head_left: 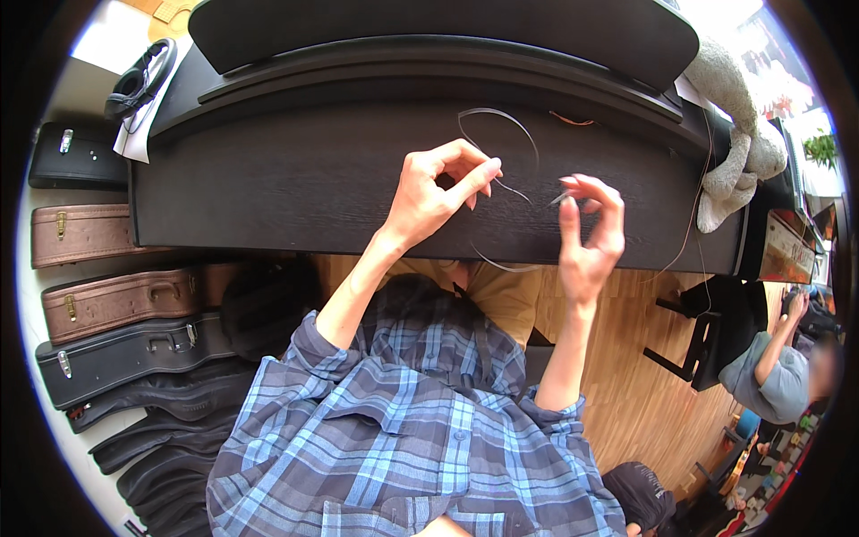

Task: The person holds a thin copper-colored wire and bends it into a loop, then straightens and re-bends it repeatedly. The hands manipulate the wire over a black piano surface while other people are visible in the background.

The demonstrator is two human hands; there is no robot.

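Observation:
My left hand (429, 190) is above the black wooden surface (295, 183), thumb and forefinger pinched on a thin, silvery wire (514, 189). From that pinch a short length points right, toward my other hand. A wide loop of it rises behind the fingers, and another curve hangs by the surface's front edge. To the right, my right hand (592, 234) has thumb and fingertips closed on a thin, pale piece, blurred; whether it belongs to the same wire I cannot tell. A gap separates the two hands.
A small orange strand (571, 119) lies toward the back of the surface. Headphones (140, 80) rest at the far left, a grey plush toy (738, 134) at the right. Several instrument cases (121, 300) line the left side. Another person (774, 376) is at the far right.

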